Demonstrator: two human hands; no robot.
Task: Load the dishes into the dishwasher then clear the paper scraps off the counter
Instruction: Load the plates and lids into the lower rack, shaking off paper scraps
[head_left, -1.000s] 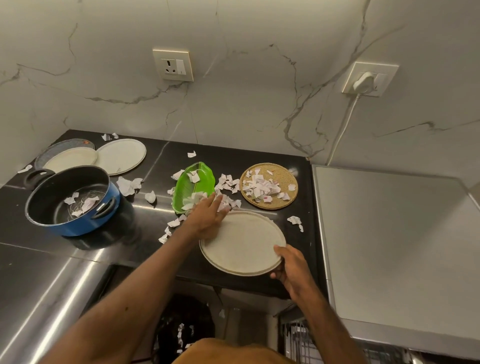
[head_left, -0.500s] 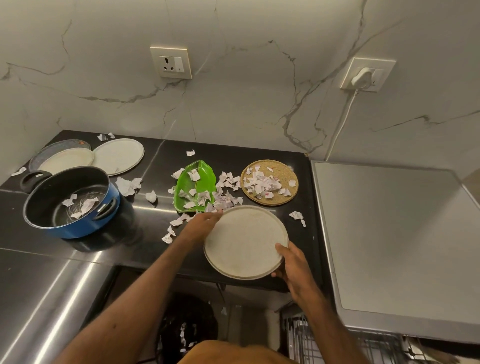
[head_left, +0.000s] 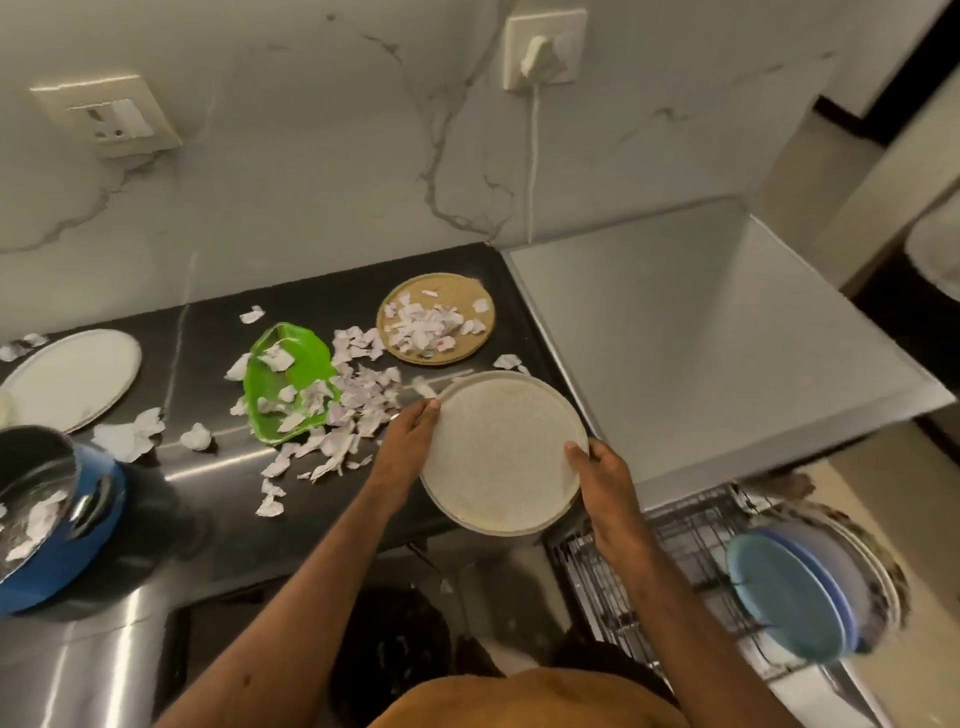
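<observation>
Now, in the head view, both hands hold the plate (head_left: 501, 452) at the front of the counter (head_left: 311, 306). The left hand (head_left: 408, 452) grips the left rim, its fingers (head_left: 428, 409) curled over the far-left edge. The right hand (head_left: 605, 480) pinches the right rim, thumb on top and the other fingers hidden below.

A second ago the plate lay flat further back, with the left fingers reaching over its far rim among the scraps (head_left: 358, 410). Since then it has come forward and to the right, so that its near edge overhangs the counter front. The view has swung right too, showing the open rack (head_left: 670, 551) just below and right of the plate. Blue plates (head_left: 789, 608) already stand in the rack, blurred.

I judge this the carry step: the plate is off its spot and headed for the rack, so next it should tilt on edge into a free slot.

Much of the loading is left. The second plate (head_left: 72, 379) sits at the far left, and the pot (head_left: 52, 519), the green dish (head_left: 288, 384) and the mat (head_left: 436, 317) all hold scraps. More scraps are strewn on the counter between them, so the clearing has not yet begun.
</observation>
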